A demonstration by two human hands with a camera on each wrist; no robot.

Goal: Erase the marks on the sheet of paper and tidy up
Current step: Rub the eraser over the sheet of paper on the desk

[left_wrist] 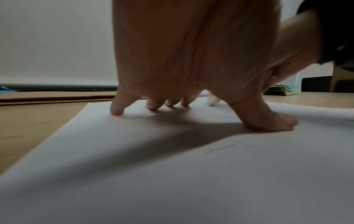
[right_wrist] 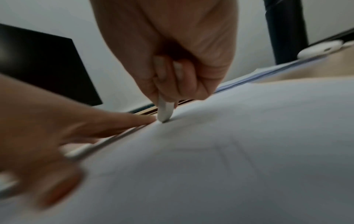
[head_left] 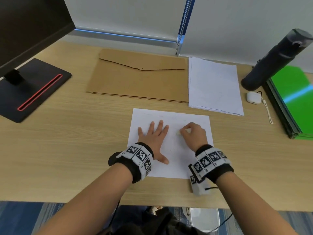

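Note:
A white sheet of paper (head_left: 177, 150) with faint pencil marks lies on the wooden desk near its front edge. My left hand (head_left: 153, 138) lies flat on the sheet's left half, fingers spread, pressing it down (left_wrist: 153, 106). My right hand (head_left: 193, 133) pinches a small white eraser (head_left: 178, 132), whose tip touches the paper (right_wrist: 164, 112) just right of my left fingertips. In the left wrist view the eraser (left_wrist: 213, 100) shows beyond my thumb. Faint crossed lines (right_wrist: 226, 150) remain on the sheet near the wrist.
A brown cardboard envelope (head_left: 138, 77) lies behind the sheet, a stack of white papers (head_left: 215, 85) to its right. A dark bottle (head_left: 272, 60), white earbud case (head_left: 253, 97) and green folders (head_left: 293, 102) stand at the right. A monitor base (head_left: 30, 89) is at left.

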